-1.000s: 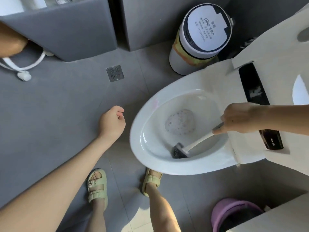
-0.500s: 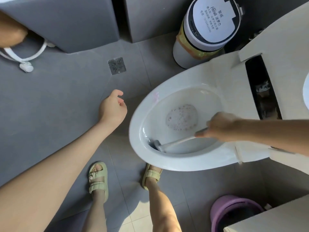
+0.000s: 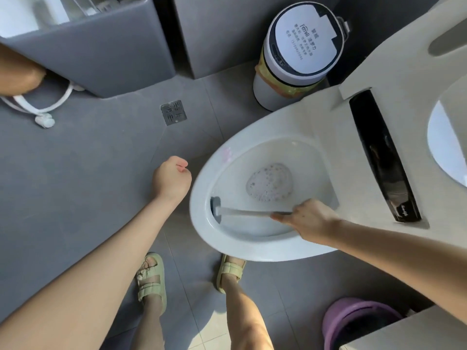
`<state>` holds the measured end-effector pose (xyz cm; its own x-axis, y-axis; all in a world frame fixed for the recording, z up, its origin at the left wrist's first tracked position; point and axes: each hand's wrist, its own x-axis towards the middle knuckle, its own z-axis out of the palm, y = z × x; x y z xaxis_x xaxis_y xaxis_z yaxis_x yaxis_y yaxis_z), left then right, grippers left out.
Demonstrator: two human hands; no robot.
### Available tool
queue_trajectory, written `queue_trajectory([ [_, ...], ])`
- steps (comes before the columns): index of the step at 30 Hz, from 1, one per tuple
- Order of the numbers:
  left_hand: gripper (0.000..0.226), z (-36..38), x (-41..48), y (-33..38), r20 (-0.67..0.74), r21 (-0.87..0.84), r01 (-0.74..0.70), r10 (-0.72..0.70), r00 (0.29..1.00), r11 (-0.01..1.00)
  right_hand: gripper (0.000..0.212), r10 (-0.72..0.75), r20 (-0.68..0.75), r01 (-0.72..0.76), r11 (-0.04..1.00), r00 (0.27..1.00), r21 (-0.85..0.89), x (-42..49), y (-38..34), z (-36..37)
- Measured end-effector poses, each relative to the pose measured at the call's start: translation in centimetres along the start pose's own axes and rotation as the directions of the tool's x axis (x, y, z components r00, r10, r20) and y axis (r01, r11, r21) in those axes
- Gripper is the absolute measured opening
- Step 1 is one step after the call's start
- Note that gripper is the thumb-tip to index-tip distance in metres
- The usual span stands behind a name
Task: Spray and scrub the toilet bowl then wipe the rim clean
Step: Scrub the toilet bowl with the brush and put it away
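Observation:
The white toilet bowl (image 3: 202, 223) lies open at centre right, its seat and lid raised, with foamy water (image 3: 270, 182) in the drain. My right hand (image 3: 307, 219) grips the pale handle of a toilet brush (image 3: 242, 212). The brush's grey head presses against the inner wall at the bowl's front left, just under the rim. My left hand (image 3: 171, 178) hangs in the air to the left of the bowl, fingers curled into a loose fist, holding nothing.
A white lidded waste bin (image 3: 298, 64) stands behind the bowl. A purple bucket (image 3: 353, 317) sits at lower right beside a white surface. A floor drain (image 3: 173, 112) and a white hose (image 3: 43, 109) lie on the grey tiles. My sandalled feet (image 3: 151, 276) stand before the bowl.
My right hand has swept the brush head along the bowl's inner wall from the near side round to the front left. My left hand stays beside the bowl.

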<state>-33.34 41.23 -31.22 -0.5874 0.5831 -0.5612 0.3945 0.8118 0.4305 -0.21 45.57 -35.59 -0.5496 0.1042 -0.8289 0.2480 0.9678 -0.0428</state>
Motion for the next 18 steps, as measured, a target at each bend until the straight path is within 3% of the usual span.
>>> queue_trajectory([
  [1, 0.032, 0.1, -0.1, 0.1, 0.006, 0.000, -0.006, 0.006, 1.000, 1.000, 0.062, -0.196, -0.012, 0.191, 0.969, 0.981, -0.159, -1.8, 0.8, -1.6],
  [3, 0.032, 0.2, -0.3, 0.3, 0.008, 0.000, -0.018, 0.018, 1.000, 1.000, 0.052, -0.125, 0.126, 0.129, 0.991, 0.984, -0.029, -5.6, 3.5, -5.8],
  [4, 0.032, 0.1, -0.4, 0.3, 0.003, -0.001, -0.020, 0.020, 1.000, 1.000, 0.051, -0.094, 0.217, 0.109, 0.992, 0.972, -0.058, -7.1, 5.0, -7.3],
  [5, 0.033, 0.0, -0.3, 0.2, -0.009, -0.002, -0.019, 0.019, 1.000, 1.000, 0.055, -0.031, 0.208, 0.020, 0.998, 0.978, 0.056, -7.5, 6.5, -8.0],
  [7, 0.033, -0.3, -0.2, -0.1, -0.020, 0.011, -0.016, 0.016, 1.000, 1.000, 0.058, -0.005, 0.228, 0.017, 0.998, 0.974, -0.053, -7.4, 7.9, -9.3],
  [9, 0.034, -0.6, -0.2, -0.4, -0.018, 0.028, -0.016, 0.016, 1.000, 0.999, 0.042, 0.000, 0.099, -0.006, 0.998, 0.995, 0.059, -4.6, 5.5, -11.1],
  [12, 0.034, -0.8, -0.2, 0.0, -0.010, 0.027, -0.015, 0.016, 1.000, 1.000, 0.055, -0.004, -0.118, 0.013, 0.997, 0.993, 0.072, -1.2, 0.2, -9.7],
  [14, 0.034, -0.7, -0.3, 0.2, -0.005, 0.033, -0.025, 0.025, 1.000, 0.999, 0.061, 0.024, -0.066, -0.016, 0.992, 0.998, 0.122, -3.0, -0.9, -7.6],
  [17, 0.034, -0.4, -0.4, 0.9, 0.024, 0.055, -0.047, 0.046, 0.999, 0.997, 0.067, 0.037, 0.162, -0.068, 0.979, 0.986, 0.193, -7.1, 0.7, -5.5],
  [18, 0.033, -0.5, -0.4, 1.1, 0.027, 0.059, -0.053, 0.052, 0.998, 0.997, 0.067, 0.047, 0.156, -0.080, 0.974, 0.987, 0.212, -7.1, 0.7, -5.5],
])
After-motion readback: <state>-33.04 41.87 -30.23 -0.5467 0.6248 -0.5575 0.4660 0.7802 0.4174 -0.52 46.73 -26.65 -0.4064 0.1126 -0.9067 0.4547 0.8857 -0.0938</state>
